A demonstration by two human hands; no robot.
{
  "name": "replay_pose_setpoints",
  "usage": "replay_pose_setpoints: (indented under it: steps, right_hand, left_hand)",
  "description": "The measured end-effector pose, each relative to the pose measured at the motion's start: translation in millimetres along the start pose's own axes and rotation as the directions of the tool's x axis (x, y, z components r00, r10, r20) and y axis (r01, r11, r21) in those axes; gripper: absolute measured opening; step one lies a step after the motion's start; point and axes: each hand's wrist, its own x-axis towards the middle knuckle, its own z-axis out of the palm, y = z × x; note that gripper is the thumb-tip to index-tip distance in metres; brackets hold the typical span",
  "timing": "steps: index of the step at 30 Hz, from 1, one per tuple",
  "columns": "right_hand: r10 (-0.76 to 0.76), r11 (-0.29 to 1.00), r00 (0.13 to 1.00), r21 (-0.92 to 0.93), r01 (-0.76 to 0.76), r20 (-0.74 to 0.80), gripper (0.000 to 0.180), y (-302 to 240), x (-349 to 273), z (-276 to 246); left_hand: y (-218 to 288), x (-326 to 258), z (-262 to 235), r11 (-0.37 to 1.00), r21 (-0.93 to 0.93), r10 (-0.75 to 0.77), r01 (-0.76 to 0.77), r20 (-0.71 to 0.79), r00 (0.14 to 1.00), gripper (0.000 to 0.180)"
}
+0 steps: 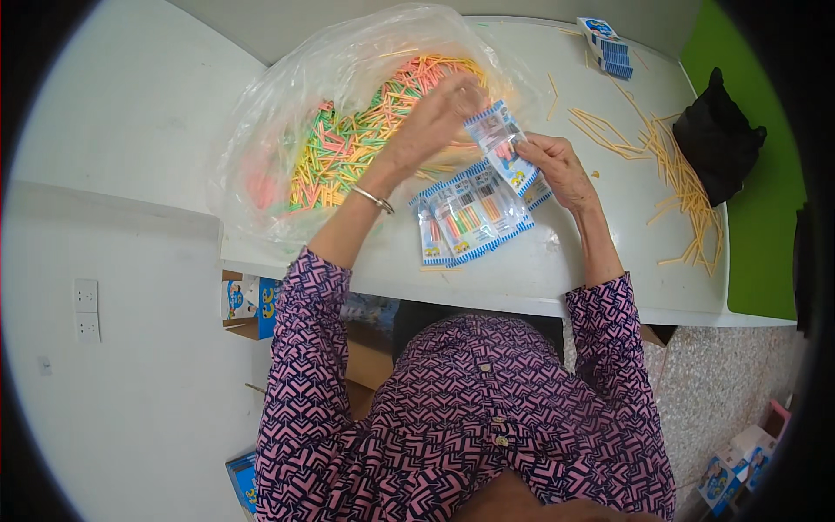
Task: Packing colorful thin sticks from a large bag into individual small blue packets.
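Observation:
My right hand (559,167) pinches a small clear packet (504,150) with blue-striped ends, holding it tilted above the table. Close to the packet's upper end is my left hand (445,106), its fingers smeared by motion; whether they hold anything cannot be made out. Beneath the left forearm, a big clear plastic bag (248,130) lies spread wide, full of short thin sticks (348,152) in pink, green, yellow and orange. Several similar packets (474,213) overlap on the white table below my hands, with coloured sticks showing through their clear fronts.
Long pale-yellow sticks (683,187) lie scattered at the right, beside a black bag (720,135). A stack of blue-and-white packets (606,50) sits at the far edge. Printed boxes (252,300) stand under the table's left side. A green panel (752,174) borders the table's right.

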Motion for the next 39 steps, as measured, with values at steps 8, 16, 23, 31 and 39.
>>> replay_pose_setpoints:
  steps: [8,16,23,31,39]
  right_hand:
    - [-0.143,0.988,0.986,0.048,0.148,-0.091,0.025,-4.3,-2.6,-11.1]
    - [-0.165,0.984,0.977,0.044,0.173,-0.135,0.024,-6.1,-3.4,-10.6]
    - [-0.158,0.986,0.978,0.035,0.165,-0.138,0.023,2.1,-1.5,-12.9]
    - [-0.166,0.986,0.971,-0.055,0.159,-0.175,0.022,7.9,0.6,-16.0]
    - [-0.196,0.973,0.971,-0.148,0.176,-0.134,0.021,-0.6,1.7,-0.3]
  left_hand:
    - [-74.1,26.0,-94.5,0.777,0.599,-0.091,0.195,-0.2,0.975,0.038]
    - [-126.9,48.0,-68.6,0.153,0.984,0.266,-0.095,0.051,0.963,0.009]
    - [-120.2,51.7,-83.2,0.229,0.973,0.092,-0.029,0.008,0.996,0.016]
    - [-18.8,47.2,-46.7,1.0,-0.015,0.017,-0.023,-0.32,0.947,0.018]
    - [25.0,30.6,7.0,0.955,-0.126,0.2,-0.268,-0.394,0.897,0.017]
